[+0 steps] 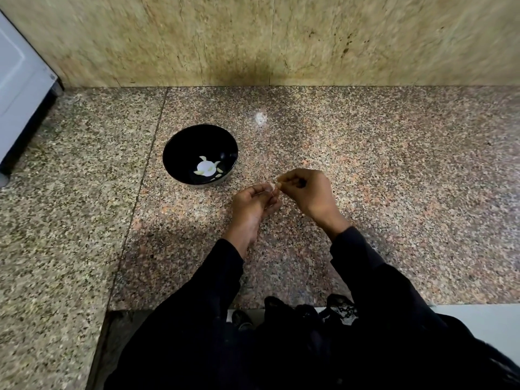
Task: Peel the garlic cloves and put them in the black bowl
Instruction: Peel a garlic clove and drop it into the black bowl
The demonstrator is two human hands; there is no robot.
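Garlic clove [276, 184], orientation unclear, pinched between fingers of left hand [254, 202] and right hand [306, 190].

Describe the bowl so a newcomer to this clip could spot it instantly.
On the speckled granite counter, look ahead and left of the two hands. The bowl there is round, glossy black, holding pale garlic cloves; it is the only dish.
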